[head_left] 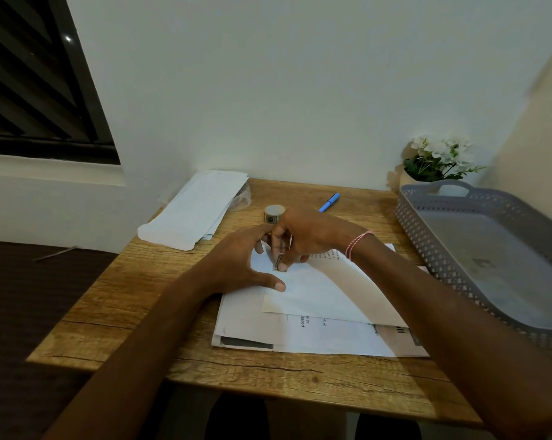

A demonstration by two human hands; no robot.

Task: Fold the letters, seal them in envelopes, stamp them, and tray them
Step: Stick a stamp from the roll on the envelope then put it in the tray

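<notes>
A white envelope (315,290) lies on top of a stack of printed letters (300,338) in the middle of the wooden table (141,296). My left hand (239,262) rests flat on the envelope's left end, fingers spread and thumb out. My right hand (303,236) pinches a small stamp (279,262) and holds it down on the envelope's upper left corner. A roll of stamps (274,212) stands just behind my hands. The grey perforated tray (427,236) sits at the right with nothing in it.
A pack of white envelopes (192,211) lies at the back left of the table. A blue pen (329,202) lies behind the roll. A pot of white flowers (436,160) stands in the back right corner. The wall runs along the table's far edge.
</notes>
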